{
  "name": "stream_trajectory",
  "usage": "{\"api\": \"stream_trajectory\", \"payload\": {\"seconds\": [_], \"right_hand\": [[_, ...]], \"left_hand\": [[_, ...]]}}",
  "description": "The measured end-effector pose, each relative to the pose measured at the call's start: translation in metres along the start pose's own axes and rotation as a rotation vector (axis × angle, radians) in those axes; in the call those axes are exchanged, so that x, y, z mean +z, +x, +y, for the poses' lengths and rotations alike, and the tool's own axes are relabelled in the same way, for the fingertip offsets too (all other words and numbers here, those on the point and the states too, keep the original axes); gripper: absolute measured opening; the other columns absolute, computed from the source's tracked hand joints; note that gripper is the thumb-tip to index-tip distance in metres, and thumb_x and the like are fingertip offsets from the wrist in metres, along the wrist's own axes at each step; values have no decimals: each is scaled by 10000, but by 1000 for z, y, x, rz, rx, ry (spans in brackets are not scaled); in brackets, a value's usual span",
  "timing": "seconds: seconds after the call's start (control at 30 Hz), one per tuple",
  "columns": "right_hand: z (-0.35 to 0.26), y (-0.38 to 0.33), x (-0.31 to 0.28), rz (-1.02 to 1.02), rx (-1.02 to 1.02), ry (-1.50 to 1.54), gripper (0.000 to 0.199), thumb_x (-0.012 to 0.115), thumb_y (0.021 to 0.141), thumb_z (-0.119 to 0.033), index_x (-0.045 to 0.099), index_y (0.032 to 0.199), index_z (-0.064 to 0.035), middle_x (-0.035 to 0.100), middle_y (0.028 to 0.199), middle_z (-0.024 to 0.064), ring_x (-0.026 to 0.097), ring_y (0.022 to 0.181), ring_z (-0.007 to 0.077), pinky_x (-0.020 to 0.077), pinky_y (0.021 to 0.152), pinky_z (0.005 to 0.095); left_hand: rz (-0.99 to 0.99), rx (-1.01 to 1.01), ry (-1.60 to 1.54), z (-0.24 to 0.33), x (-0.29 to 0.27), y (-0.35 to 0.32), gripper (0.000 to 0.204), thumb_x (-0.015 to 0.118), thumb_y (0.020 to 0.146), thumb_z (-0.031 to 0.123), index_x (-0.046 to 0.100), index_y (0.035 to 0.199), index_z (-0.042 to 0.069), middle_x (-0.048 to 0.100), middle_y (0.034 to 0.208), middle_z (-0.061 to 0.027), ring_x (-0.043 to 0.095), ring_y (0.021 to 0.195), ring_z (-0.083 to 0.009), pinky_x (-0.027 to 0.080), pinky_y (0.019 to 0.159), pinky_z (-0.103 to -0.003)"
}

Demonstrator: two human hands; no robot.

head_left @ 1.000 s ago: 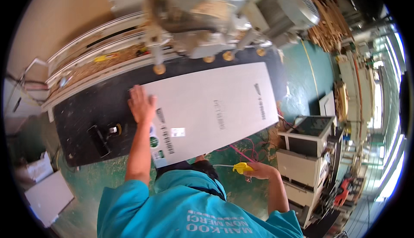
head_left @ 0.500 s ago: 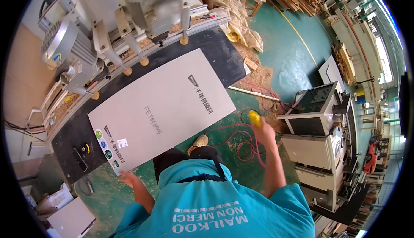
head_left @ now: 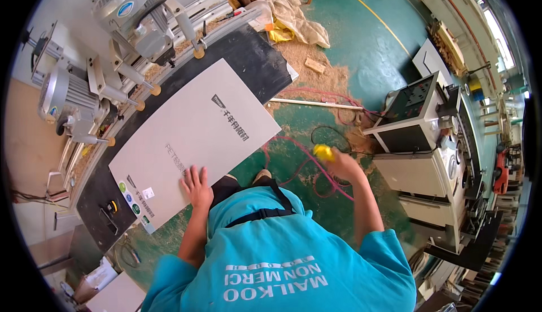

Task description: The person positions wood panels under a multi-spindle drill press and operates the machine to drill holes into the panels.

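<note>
A large pale grey-white board [head_left: 195, 123] with printed lettering and round stickers lies flat on a black machine table [head_left: 248, 58]. My left hand [head_left: 197, 186] rests on the board's near edge, fingers spread and palm down. Off to the right, over the floor, my right hand [head_left: 345, 165] is closed around a small yellow object [head_left: 323, 153]. Its kind is too blurred to make out. A small black and yellow item [head_left: 112, 206] lies on the table beyond the board's left end, beside a dark flat strip [head_left: 108, 220].
Motor units [head_left: 152, 38] with rollers line the table's far side. A white control cabinet [head_left: 409, 125] stands at the right. Pink hose [head_left: 316, 162] and a white rod [head_left: 316, 104] lie on the sawdust-strewn green floor. Crumpled beige sheeting [head_left: 293, 12] lies at the back.
My left hand has moved from the board's left corner onto its near edge. The right hand still holds the yellow object, now turned more sideways. The view has shifted, carrying the board leftward in it.
</note>
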State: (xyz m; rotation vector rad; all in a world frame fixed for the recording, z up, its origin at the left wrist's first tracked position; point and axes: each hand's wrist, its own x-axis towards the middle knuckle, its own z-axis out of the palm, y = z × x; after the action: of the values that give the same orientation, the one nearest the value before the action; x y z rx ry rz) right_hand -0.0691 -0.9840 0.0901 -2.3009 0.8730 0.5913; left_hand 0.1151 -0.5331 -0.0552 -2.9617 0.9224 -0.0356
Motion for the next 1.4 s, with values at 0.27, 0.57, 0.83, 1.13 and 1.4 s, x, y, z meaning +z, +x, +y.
{"api": "stream_trajectory", "payload": {"seconds": [0.27, 0.57, 0.83, 1.13, 1.4], "right_hand": [[-25, -58, -29, -247, -395, 404, 416, 658, 920, -326, 551, 1229, -69, 686, 846, 120, 681, 768, 286, 516, 677, 376], [-58, -34, -55, 43, -735, 1037, 254, 621, 939, -140, 604, 1172, -39, 633, 1036, 53, 616, 899, 182, 479, 839, 313], [-77, -1, -24, 19, -330, 1029, 302, 575, 950, -183, 560, 1200, -15, 583, 805, 15, 557, 707, 130, 484, 685, 308], [-92, 62, 49, -198, -119, 747, 303, 583, 934, -176, 560, 1188, -13, 602, 743, 38, 566, 612, 159, 481, 577, 305], [-143, 58, 145, -468, -224, 633, 237, 632, 939, -225, 628, 967, 10, 630, 675, 53, 608, 574, 169, 492, 548, 316]], "left_hand": [[-110, 157, -39, -27, -123, 34, 760, 630, 699, 38, 462, 1430, 163, 461, 1434, -228, 483, 1281, -425, 425, 1051, -490], [411, 63, -161, -98, -290, 127, 371, 608, 750, 89, 672, 1113, 130, 692, 1022, -131, 656, 930, -358, 514, 796, -448], [398, -102, 25, -204, -286, 124, 460, 696, 818, 513, 681, 1000, 92, 695, 910, -110, 654, 857, -348, 500, 740, -450], [632, -78, 26, -221, -280, 153, 439, 708, 806, 516, 627, 822, 84, 661, 806, -84, 635, 774, -322, 490, 693, -430], [767, -5, 143, -213, -271, 168, 501, 745, 746, 553, 566, 697, 88, 617, 680, -62, 617, 651, -270, 458, 604, -385]]}}
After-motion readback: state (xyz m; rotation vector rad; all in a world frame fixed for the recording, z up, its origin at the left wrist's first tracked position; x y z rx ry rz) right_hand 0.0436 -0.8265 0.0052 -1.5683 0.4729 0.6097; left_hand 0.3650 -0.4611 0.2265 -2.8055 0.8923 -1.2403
